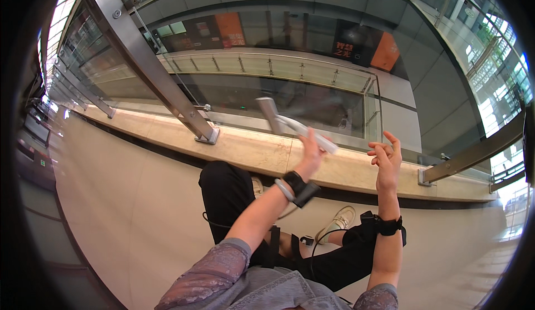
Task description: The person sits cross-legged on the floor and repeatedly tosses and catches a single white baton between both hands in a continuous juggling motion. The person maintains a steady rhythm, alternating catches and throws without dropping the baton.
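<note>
My left hand (310, 156) grips the pale handle of what looks like a window squeegee (288, 122), blurred by motion. Its wide grey head points up and to the left, in front of the glass balustrade panel (234, 97); whether it touches the glass I cannot tell. My right hand (387, 161) is raised to the right of it, near the glass, with nothing in it and the fingers apart and partly curled. Below both hands runs a beige stone ledge (255, 149) along the foot of the glass.
A steel post (154, 67) stands on the ledge at left, and another steel post (472, 153) at right. Pale floor (125, 189) lies behind the ledge. My bent knee (225, 189) is close to it. Cables hang from the black straps on my wrists. A lower level shows through the glass.
</note>
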{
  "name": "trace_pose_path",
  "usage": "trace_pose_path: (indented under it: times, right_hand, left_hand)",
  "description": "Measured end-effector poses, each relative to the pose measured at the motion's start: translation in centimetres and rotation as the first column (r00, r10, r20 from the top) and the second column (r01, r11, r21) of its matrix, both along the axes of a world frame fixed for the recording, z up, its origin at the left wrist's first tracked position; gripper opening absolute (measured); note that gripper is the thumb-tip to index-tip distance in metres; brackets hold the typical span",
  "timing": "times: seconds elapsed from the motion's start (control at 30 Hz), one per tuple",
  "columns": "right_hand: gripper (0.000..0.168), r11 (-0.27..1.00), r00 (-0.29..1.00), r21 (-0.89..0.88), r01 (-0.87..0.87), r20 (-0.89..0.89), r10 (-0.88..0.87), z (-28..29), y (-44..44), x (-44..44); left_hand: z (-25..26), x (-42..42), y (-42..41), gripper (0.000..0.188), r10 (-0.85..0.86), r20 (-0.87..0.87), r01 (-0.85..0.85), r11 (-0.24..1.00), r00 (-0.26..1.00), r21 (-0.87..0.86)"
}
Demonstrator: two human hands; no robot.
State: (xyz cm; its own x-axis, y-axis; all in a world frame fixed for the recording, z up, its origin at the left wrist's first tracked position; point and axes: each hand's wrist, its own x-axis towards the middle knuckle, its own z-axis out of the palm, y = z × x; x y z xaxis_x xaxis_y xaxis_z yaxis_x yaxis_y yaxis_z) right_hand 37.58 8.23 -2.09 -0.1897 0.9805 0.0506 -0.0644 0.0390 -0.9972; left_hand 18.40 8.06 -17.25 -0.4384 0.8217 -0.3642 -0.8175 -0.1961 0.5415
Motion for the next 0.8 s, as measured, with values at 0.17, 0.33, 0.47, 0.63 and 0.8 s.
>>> trace_pose_path:
  times: [0.17, 0.33, 0.47, 0.63, 0.8]
  right_hand:
    - [0.041, 0.999, 0.999, 0.042, -0.012, 0.039, 0.011, -0.1, 0.5, -1.2]
    - [0.038, 0.998, 0.997, 0.065, -0.010, 0.072, 0.006, 0.5, 0.5, 0.0]
    - [0.036, 0.994, 0.995, 0.103, -0.026, 0.103, 0.015, 1.3, -0.4, 0.2]
    - [0.034, 0.990, 0.990, 0.135, -0.047, 0.139, 0.028, 1.4, -0.7, -0.4]
    - [0.034, 0.984, 0.981, 0.151, -0.097, 0.179, 0.070, 0.8, -0.7, -2.6]
  left_hand:
    - [-1.5, 8.3, -2.5, 0.035, -0.179, 0.012, 0.179, 0.983, 0.984, -0.032]
    - [-3.7, -1.4, -1.1, 0.036, 0.195, 0.084, -0.192, 0.980, 0.977, -0.047]
    - [-4.5, -14.8, -1.5, 0.043, 0.428, 0.039, -0.424, 0.902, 0.903, -0.082]
    - [-5.2, -13.4, -2.0, 0.048, 0.400, -0.032, -0.401, 0.912, 0.916, -0.091]
    - [-7.9, -0.1, -3.6, 0.049, 0.075, -0.167, -0.093, 0.990, 0.983, -0.105]
